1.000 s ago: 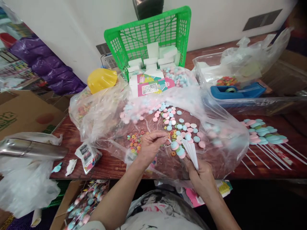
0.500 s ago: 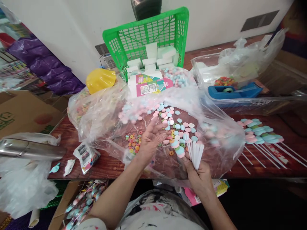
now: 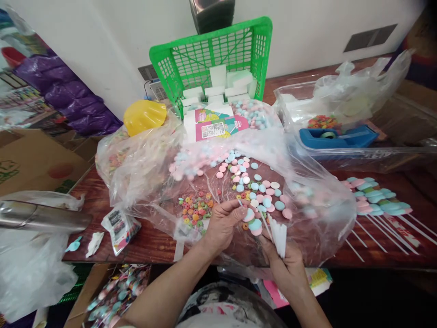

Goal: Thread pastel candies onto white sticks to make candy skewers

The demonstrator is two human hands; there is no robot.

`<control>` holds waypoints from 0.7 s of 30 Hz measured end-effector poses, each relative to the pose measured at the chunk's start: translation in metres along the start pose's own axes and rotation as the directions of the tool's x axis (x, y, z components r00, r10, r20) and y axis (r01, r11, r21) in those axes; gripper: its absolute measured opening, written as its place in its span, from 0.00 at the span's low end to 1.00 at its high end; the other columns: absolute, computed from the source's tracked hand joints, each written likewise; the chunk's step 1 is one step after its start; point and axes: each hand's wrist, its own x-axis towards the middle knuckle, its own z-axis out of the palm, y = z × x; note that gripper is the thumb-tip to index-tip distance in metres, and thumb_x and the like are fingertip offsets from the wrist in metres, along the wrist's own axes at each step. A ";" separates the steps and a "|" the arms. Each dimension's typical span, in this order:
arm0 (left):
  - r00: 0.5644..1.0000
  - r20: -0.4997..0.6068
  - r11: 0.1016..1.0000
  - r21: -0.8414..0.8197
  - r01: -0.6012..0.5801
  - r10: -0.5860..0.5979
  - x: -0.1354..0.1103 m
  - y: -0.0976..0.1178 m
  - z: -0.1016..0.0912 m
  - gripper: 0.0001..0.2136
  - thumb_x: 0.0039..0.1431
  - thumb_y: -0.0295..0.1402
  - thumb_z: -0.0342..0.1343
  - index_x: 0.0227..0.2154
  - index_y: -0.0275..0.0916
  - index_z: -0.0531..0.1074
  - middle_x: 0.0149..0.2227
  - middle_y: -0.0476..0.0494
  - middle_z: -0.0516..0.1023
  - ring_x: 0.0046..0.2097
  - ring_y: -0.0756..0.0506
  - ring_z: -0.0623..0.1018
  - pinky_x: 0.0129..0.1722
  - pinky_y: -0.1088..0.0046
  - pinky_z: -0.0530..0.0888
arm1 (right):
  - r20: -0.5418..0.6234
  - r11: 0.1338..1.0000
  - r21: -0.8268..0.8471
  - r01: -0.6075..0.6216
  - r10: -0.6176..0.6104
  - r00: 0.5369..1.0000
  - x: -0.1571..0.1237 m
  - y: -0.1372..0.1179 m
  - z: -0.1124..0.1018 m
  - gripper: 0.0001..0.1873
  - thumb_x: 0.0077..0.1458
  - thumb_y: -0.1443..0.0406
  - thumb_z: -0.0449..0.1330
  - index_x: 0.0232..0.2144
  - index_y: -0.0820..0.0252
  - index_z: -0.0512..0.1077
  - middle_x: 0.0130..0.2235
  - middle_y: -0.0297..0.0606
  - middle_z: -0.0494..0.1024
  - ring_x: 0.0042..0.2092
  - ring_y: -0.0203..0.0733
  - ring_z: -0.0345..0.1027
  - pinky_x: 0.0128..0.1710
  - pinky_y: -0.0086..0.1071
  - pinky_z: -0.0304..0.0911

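Observation:
My right hand (image 3: 285, 259) is closed round a bundle of white sticks (image 3: 279, 233), held upright over a clear plastic sheet (image 3: 317, 214). One stick carries a stack of pink and blue candy discs (image 3: 253, 224). My left hand (image 3: 221, 223) has its fingers pinched together at the tip of a stick (image 3: 241, 205), beside that stack; what it pinches is too small to name. Loose pink, blue and white candy discs (image 3: 254, 180) lie on the sheet just beyond both hands. Small coloured candy rings (image 3: 194, 210) lie to the left of my left hand.
Finished candy sticks (image 3: 372, 197) lie on the wooden table (image 3: 375, 255) at right. A green basket (image 3: 211, 59) with white foam blocks stands at the back. A blue tape dispenser (image 3: 336, 135), a yellow object (image 3: 145, 116) and a metal tube (image 3: 41, 217) are also around.
My left hand opened briefly over the discs, then came back and pinched shut at the stick tip. My right hand kept hold of the sticks, lowering slightly.

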 end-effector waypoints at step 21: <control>0.952 0.201 0.119 0.965 -0.232 0.230 0.098 0.062 -0.055 0.10 0.58 0.36 0.53 0.34 0.37 0.78 0.34 0.40 0.78 0.37 0.44 0.75 0.43 0.64 0.71 | -0.443 0.970 0.213 -0.122 0.207 0.872 0.000 0.000 -0.004 0.16 0.47 0.56 0.68 0.35 0.61 0.81 0.27 0.38 0.78 0.23 0.35 0.67 0.19 0.26 0.63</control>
